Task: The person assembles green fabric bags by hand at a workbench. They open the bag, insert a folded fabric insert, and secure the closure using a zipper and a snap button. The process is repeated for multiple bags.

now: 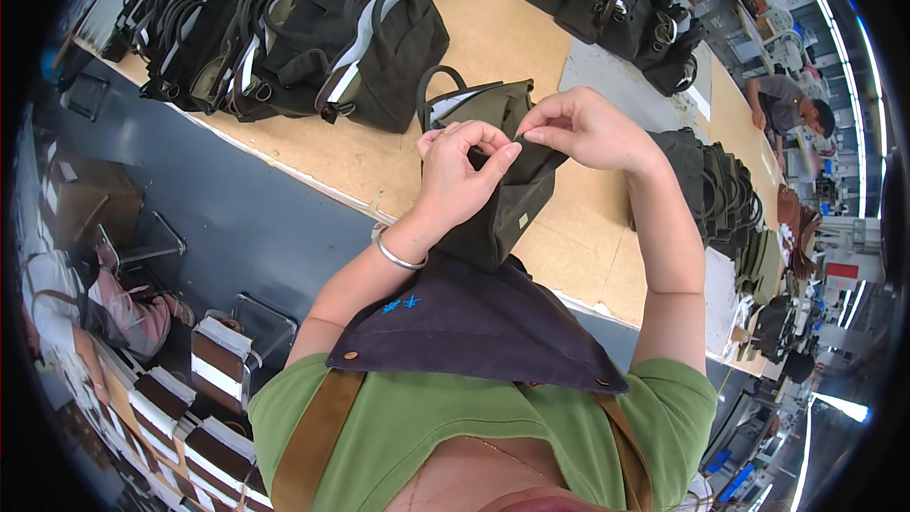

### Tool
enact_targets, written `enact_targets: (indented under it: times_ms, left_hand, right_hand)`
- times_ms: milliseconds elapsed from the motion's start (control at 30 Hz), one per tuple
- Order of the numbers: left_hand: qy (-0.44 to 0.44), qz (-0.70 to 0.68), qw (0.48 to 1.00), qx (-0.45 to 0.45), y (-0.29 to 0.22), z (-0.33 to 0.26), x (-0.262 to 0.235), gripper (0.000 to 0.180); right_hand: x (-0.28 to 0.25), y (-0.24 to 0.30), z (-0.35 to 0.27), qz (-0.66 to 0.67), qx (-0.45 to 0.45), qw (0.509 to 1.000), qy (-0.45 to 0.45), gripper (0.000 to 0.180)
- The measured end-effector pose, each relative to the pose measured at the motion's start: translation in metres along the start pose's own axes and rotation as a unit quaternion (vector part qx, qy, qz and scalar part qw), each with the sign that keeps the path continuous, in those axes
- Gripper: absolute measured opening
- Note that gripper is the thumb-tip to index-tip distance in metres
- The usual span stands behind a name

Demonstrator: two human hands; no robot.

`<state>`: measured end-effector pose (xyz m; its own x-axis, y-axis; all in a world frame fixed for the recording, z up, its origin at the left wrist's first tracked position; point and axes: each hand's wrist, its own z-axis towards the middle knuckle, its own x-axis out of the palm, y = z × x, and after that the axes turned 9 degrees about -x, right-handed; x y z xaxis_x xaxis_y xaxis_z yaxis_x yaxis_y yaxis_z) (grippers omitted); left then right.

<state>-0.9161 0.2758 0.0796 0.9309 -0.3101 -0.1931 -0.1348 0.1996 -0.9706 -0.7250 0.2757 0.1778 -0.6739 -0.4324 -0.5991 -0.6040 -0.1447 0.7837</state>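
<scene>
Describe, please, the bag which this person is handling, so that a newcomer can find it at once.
Find the light-brown table, then its near edge. There, between the heaped dark bags at left and the dark stack at right, is one dark olive bag. Only this one has the left hand and right hand at its top edge.

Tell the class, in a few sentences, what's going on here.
Someone in a green shirt is handling a dark bag at a tan worktable. The left hand and right hand meet near its top, fingertips pinched on it; any finer detail there is too small to tell. More dark bags crowd the table beyond.
</scene>
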Motion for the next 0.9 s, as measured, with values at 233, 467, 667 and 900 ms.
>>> enact_targets:
  times_ms: [233,467,667,900]
  left_hand:
    - [0.018,-0.027,0.998,-0.059,-0.002,0.000,-0.003,0.016]
    - [0.003,-0.033,0.998,-0.053,0.000,-0.001,-0.001,0.016]
    - [0.002,-0.035,0.998,-0.047,0.000,-0.003,-0.002,0.017]
    - [0.000,-0.001,1.000,-0.016,-0.008,-0.003,-0.012,0.020]
  right_hand:
    - [0.004,0.010,0.000,-0.025,0.030,0.999,-0.016,0.011]
    - [0.008,0.016,-0.001,-0.030,0.038,0.998,-0.028,0.012]
    - [0.010,0.016,-0.002,-0.005,0.008,0.999,-0.039,0.010]
    - [0.011,0.018,-0.001,-0.010,0.032,0.999,-0.028,0.008]
